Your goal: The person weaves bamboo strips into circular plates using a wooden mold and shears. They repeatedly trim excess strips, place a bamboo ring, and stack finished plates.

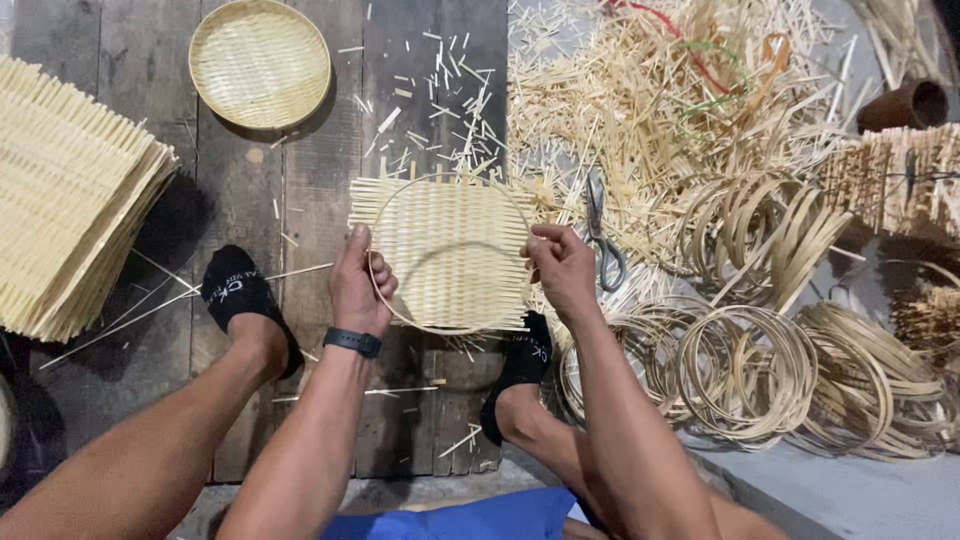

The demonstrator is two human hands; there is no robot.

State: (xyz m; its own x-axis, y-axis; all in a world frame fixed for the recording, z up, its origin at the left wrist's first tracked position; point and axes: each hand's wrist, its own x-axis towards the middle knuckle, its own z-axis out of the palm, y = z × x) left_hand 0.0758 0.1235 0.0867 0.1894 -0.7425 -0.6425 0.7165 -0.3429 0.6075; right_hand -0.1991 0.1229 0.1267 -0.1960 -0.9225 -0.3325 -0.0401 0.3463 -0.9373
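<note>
A square woven bamboo mat (450, 245) with loose strip ends is held above the plank floor, with a thin round bamboo hoop (400, 312) laid over it. My left hand (358, 285) grips the mat and hoop at their left edge. On the right edge, my right hand (562, 268) pinches both together. A dark band sits on my left wrist. My two feet in black socks rest on the floor below the mat.
A finished round woven tray (260, 62) lies at the top left. A stack of woven mats (70, 190) is on the left. Scissors (602, 240) lie right of the mat. Piles of bamboo hoops (760, 370) and offcut strips (640, 100) fill the right side.
</note>
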